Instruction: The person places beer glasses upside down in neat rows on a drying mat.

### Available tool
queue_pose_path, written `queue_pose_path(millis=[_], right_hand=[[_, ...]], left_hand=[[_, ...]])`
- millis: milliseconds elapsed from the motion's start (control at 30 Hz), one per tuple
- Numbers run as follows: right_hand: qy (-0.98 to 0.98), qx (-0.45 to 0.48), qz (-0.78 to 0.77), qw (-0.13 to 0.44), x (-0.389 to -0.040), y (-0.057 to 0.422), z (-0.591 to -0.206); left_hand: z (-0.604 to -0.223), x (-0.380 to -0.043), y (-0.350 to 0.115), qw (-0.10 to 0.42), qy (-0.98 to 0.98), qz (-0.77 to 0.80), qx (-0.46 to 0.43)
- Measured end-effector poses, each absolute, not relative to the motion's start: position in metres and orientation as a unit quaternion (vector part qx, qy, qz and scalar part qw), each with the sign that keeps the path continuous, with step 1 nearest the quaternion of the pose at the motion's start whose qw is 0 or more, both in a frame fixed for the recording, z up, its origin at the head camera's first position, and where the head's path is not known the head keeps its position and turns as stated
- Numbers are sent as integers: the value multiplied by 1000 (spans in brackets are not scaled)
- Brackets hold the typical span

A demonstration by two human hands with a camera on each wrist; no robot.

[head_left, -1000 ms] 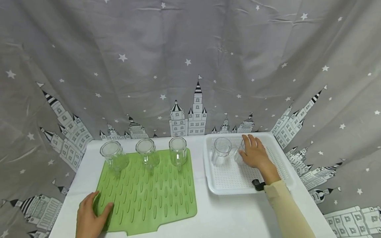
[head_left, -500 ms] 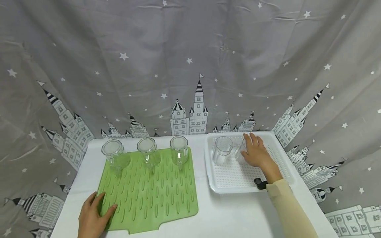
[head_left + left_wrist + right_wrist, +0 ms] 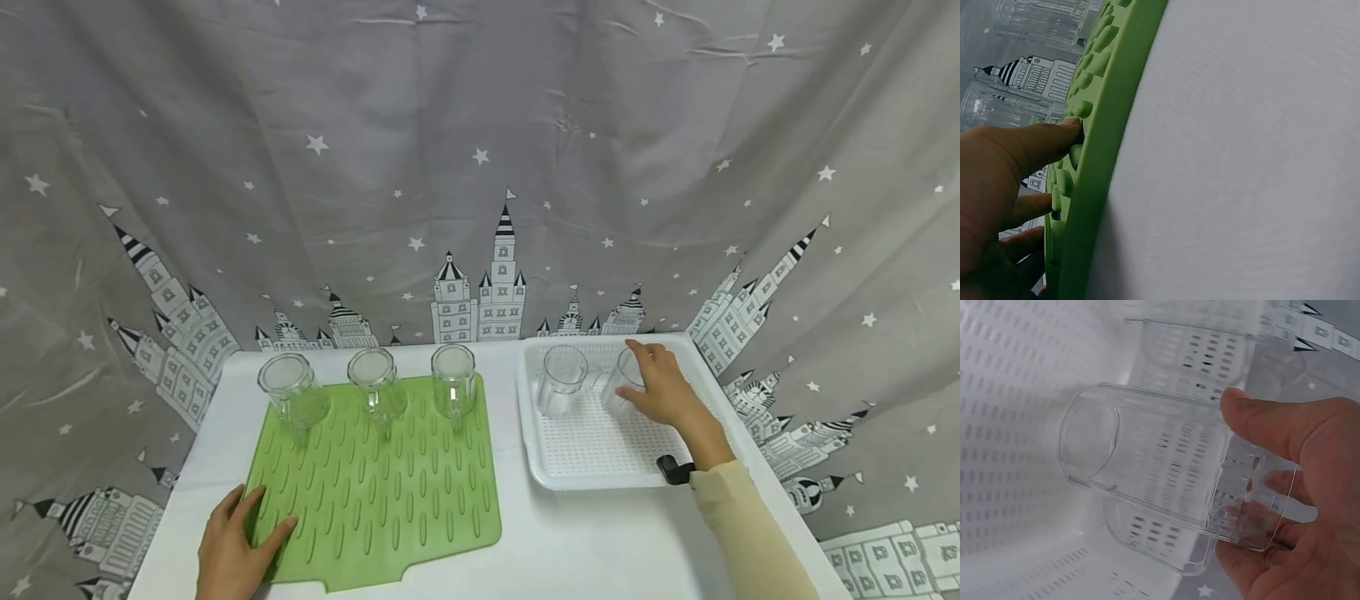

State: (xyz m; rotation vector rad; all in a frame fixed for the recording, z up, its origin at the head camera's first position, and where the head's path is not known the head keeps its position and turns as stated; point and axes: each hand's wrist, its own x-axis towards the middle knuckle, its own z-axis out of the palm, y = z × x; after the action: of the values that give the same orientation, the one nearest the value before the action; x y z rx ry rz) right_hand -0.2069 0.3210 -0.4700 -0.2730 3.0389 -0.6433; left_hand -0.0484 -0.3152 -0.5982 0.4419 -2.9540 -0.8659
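My right hand [image 3: 663, 390] is at a clear glass mug [image 3: 624, 383] inside the white perforated basket [image 3: 528, 450]. In the right wrist view, the thumb [image 3: 1260, 422] lies at the mug's near rim and the other fingers curl round its far side. A second clear mug [image 3: 562, 382] stands to its left in the basket. My left hand [image 3: 236, 546] rests at the left edge of the green drying mat [image 3: 375, 500]. Its thumb [image 3: 1047, 140] and fingers are spread, with tips touching the mat's ridged top.
Three more glass mugs stand in a row along the mat's back edge: a left one [image 3: 288, 387], a middle one [image 3: 375, 383] and a right one [image 3: 453, 382]. A white-covered table [image 3: 525, 542] lies beneath. Behind hangs a grey curtain [image 3: 375, 167] printed with castles and stars.
My right hand has shifted slightly right, and the mug in it has moved a little the same way, now showing more between thumb and fingers. The left hand stays on the mat.
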Motion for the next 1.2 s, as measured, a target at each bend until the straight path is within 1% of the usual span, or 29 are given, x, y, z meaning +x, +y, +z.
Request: queue_pose_path(millis=[133,333,500,733,1000,1200], right_hand=[[975,-87,-205,-8,-203,322,-458],[973,-96,-205,-39,-199,322,-429],[972,-96,-208,-46,-195,323,-411],[973,-88,-206,-50,-189,323,-403],[975,-92,-198,-49,-179,317,-397],[976,-99,-188,-47,-168,310,-391]], left_hand=[[-597,-49,-314,13,-950,-279,143],[-595,-50,-316,-12,-949,-276,153],[-598,-50,-316,-12,-948,-277,154],[-599,-51,-317,-4,-950,-274,153],[-597,-51,-318,-13,-950,-273,151],[-599,-50,-316,0,-950,-274,148]])
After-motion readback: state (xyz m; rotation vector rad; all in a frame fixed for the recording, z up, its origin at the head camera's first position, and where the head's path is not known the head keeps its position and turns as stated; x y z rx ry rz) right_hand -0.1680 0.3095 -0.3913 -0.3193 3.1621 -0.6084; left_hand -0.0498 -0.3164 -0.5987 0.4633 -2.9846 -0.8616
